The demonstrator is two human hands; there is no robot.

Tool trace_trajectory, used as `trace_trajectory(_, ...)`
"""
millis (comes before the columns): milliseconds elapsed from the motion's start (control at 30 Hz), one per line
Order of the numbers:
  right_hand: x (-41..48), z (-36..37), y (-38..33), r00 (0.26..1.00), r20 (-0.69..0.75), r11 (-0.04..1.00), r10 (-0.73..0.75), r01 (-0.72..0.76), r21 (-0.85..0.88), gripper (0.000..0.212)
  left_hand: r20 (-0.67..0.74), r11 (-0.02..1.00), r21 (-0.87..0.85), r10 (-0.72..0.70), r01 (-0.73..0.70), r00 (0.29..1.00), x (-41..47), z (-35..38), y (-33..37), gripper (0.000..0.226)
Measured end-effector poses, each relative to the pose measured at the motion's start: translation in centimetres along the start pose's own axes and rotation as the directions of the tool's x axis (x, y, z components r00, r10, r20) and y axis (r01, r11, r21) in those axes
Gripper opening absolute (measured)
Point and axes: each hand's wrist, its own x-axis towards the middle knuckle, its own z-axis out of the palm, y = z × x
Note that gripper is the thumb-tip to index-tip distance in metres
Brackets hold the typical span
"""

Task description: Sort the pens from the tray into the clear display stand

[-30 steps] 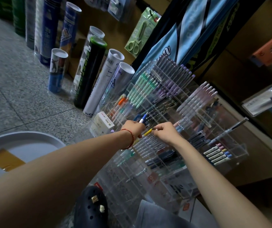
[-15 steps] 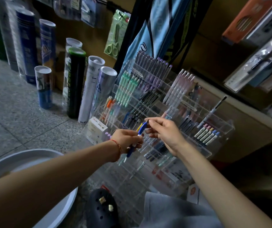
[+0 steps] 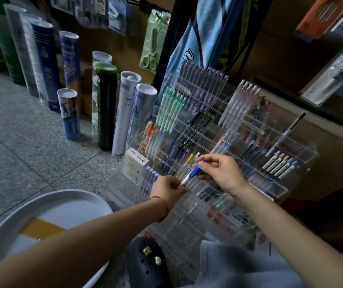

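Fingers (image 3: 207,163) of the right hand (image 3: 224,173), seen in the head view, pinch the blue cap end of a pen (image 3: 189,176). The left hand (image 3: 167,190) pinches its white lower end. The pen is tilted, just in front of the middle rows of the clear display stand (image 3: 278,189). Both forearms extend toward the stand. The white tray (image 3: 48,194) lies on the floor, left of the stand.

Grey speckled tile floor (image 3: 21,146).
On it: a round white tray (image 3: 87,196) at near left, upright tubes (image 3: 106,109) in a row behind, a clear display stand (image 3: 278,190) beside them, a dark clog (image 3: 145,265) before it.
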Motion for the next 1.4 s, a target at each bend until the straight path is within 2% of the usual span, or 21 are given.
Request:
trace_trajectory(167, 1.3, -2.5, -2.7, 0.982, -0.168, 0.997, -0.080, 0.082, 0.000, 0.013, 0.087, 0.951, 0.293, -0.129, 0.098, 0.988, 0.1, -1.7, -3.5, 0.019)
trace_trajectory(267, 1.1, -4.0, -3.6, 0.973, -0.178, 0.989, -0.143, 0.133, -0.067, 0.017, 0.137, 0.881, 0.438, -0.263, 0.180, 0.955, 0.9, -2.4, -4.0, 0.024)
trace_trajectory(333, 0.5, -5.1, -3.2, 0.976, -0.150, 0.981, -0.155, 0.135, -0.136, 0.018, 0.173, 0.852, 0.489, -0.304, 0.186, 0.937, 1.1, -2.3, -3.8, 0.027)
trace_trajectory(400, -0.4, -6.2, -2.2, 0.981, -0.126, 0.968, -0.149, 0.118, -0.223, 0.018, 0.189, 0.846, 0.512, -0.281, 0.150, 0.941, 1.1, -1.8, -3.6, 0.042)
trace_trajectory(467, -1.5, -7.0, -1.0, 0.983, -0.129, 0.966, -0.131, 0.097, -0.240, 0.019, 0.186, 0.861, 0.497, -0.227, 0.108, 0.956, 1.2, -1.1, -3.2, 0.055)
trace_trajectory(600, -3.8, -7.1, 2.2, 0.981, -0.131, 0.916, -0.143, 0.081, -0.393, 0.024, 0.241, 0.867, 0.498, -0.144, 0.006, 0.960, 1.1, 0.3, -2.7, 0.070)
trace_trajectory(700, -4.8, -5.7, 5.1, 0.979, -0.156, 0.906, -0.129, 0.053, -0.420, 0.023, 0.278, 0.821, 0.567, -0.123, -0.059, 0.953, 0.5, 1.0, -2.7, 0.074)
trace_trajectory(767, -4.9, -4.5, 7.0, 0.973, -0.197, 0.918, -0.118, 0.032, -0.395, 0.018, 0.287, 0.748, 0.651, -0.089, -0.127, 0.954, 0.1, 1.4, -2.6, 0.070)
trace_trajectory(833, -4.7, -3.3, 8.6, 0.963, -0.248, 0.941, -0.108, 0.018, -0.339, 0.023, 0.320, 0.663, 0.720, -0.059, -0.203, 0.946, -0.2, 1.8, -2.6, 0.068)
trace_trajectory(933, -4.2, -1.6, 10.3, 0.964, -0.250, 0.957, -0.086, 0.011, -0.289, 0.027, 0.385, 0.655, 0.724, -0.123, -0.217, 0.915, -0.4, 2.6, -2.8, 0.074)
trace_trajectory(1100, -3.2, 0.2, 12.0, 0.976, -0.216, 0.940, -0.012, -0.063, -0.336, 0.008, 0.432, 0.649, 0.738, -0.243, -0.185, 0.868, -0.5, 3.3, -2.8, 0.082)
trace_trajectory(1233, -2.7, 0.3, 12.8, 0.973, -0.222, 0.932, 0.070, -0.143, -0.333, 0.005, 0.453, 0.670, 0.718, -0.241, -0.190, 0.858, -0.4, 3.2, -2.5, 0.081)
trace_trajectory(1400, -2.5, 0.7, 13.3, 0.971, -0.218, 0.911, 0.097, -0.175, -0.373, 0.010, 0.464, 0.669, 0.715, -0.238, -0.202, 0.853, -0.6, 3.2, -3.0, 0.083)
